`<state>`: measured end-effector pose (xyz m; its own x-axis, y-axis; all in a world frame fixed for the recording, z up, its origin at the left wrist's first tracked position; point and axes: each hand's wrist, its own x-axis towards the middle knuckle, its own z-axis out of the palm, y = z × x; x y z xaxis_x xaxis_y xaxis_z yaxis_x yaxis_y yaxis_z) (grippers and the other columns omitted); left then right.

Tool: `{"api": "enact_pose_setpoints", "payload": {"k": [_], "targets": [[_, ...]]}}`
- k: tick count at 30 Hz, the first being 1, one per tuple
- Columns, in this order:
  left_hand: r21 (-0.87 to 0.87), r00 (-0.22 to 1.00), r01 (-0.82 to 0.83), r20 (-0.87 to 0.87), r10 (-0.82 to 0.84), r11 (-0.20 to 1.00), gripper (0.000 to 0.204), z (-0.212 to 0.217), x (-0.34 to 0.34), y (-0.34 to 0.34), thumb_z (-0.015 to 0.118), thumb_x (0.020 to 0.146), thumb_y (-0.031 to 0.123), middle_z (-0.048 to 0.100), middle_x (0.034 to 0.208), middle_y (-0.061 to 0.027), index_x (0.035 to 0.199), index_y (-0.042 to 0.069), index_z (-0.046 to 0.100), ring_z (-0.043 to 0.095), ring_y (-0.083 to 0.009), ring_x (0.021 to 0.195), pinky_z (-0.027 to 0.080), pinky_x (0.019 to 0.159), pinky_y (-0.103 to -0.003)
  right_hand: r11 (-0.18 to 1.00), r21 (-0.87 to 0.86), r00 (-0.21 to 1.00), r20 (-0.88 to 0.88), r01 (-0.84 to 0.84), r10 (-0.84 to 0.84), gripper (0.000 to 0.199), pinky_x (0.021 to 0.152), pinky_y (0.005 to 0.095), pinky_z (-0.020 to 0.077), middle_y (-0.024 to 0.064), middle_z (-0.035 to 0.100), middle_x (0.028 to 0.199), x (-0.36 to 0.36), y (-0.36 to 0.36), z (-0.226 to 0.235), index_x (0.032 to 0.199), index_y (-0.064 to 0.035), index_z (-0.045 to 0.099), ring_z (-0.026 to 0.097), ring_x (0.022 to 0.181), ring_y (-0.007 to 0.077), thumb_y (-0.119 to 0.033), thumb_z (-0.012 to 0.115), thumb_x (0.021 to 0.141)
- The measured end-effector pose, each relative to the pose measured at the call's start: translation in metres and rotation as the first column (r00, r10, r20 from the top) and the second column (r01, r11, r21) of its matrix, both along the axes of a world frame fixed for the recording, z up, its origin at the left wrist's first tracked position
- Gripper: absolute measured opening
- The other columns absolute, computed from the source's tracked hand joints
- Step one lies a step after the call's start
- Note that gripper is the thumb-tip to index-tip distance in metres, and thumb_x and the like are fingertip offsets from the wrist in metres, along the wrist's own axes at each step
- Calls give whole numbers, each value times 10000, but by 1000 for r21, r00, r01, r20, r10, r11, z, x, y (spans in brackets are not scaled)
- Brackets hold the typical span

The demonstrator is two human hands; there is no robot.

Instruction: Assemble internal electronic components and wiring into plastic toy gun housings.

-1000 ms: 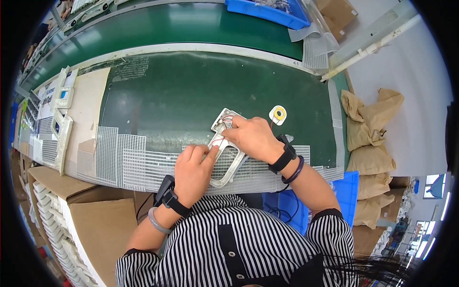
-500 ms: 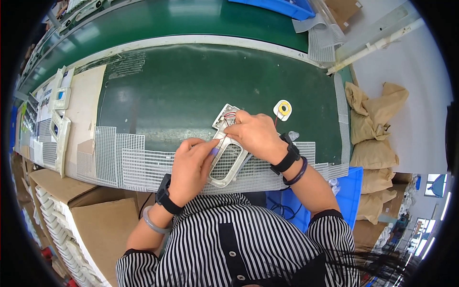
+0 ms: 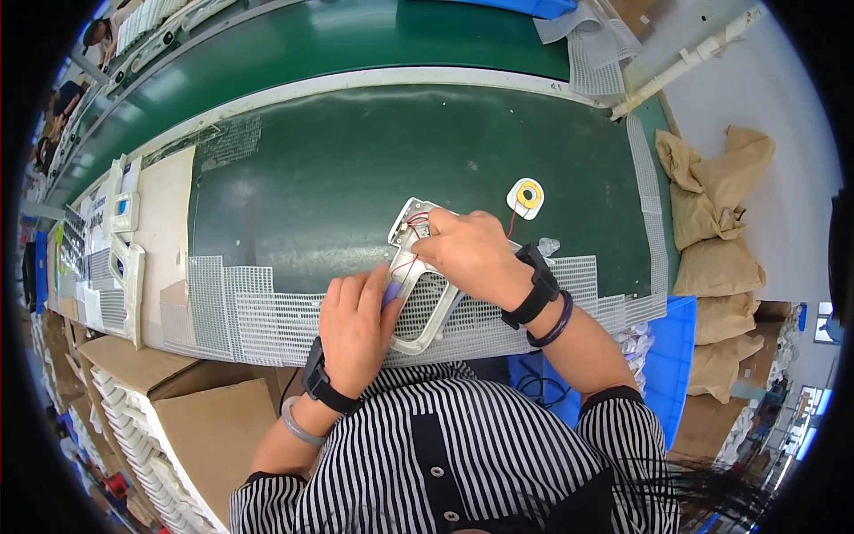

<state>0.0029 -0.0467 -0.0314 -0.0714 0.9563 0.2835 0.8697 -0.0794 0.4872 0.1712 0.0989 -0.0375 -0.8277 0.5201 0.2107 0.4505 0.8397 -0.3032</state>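
Left hand (image 3: 354,327): gripping lower handle end of white plastic handle-shaped housing (image 3: 418,283).
Right hand (image 3: 470,254): pressed over housing's upper end, fingers on red wires.
Housing: on white mesh sheet (image 3: 267,311) at dark green mat (image 3: 311,178) edge.
Nearby: round yellow coil (image 3: 527,197).

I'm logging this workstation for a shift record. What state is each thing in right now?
White plastic housing: lying open side up on the mat, red wires showing inside.
Left hand: resting on the housing's lower end.
Right hand: pressing on the housing's upper end.
Round coil part: lying flat on the mat, apart from the hands.
Green mat: flat on the bench.
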Motion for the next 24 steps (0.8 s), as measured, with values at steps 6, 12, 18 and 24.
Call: {"api": "enact_pose_setpoints", "payload": {"k": [6,12,18,24], "targets": [[22,969,44,-243,-38,999,344,6,6,-6,738,822,125,647,969,-69,1145,35,662,600,-261,879,496,747,-398,1000,17,1000,7,1,-2,113,572,376,499,58,582,788,-1,-1,-1,866,-134,784,638,635,224,-200,697,833],[-27,976,50,-212,-54,998,303,6,11,-2,703,824,89,646,955,-67,1120,40,660,600,-256,883,507,752,-385,1000,19,1000,-27,12,-11,105,572,381,500,60,587,791,-1,-1,-1,850,-131,778,644,643,232,-185,694,819],[-25,976,84,-201,-87,996,370,6,6,-7,704,840,102,637,992,-69,1205,55,664,596,-253,914,508,759,-382,1000,18,1000,-4,14,-14,74,590,384,496,64,605,807,-3,-3,2,791,-128,756,661,663,234,-166,692,795],[-116,911,72,-398,-112,991,361,10,5,-5,702,873,174,617,1053,-56,1229,119,679,587,-235,935,473,750,-365,999,-13,999,-19,29,-30,52,618,380,494,70,618,824,-1,-4,-2,754,-125,742,679,691,230,-145,695,763]]}}
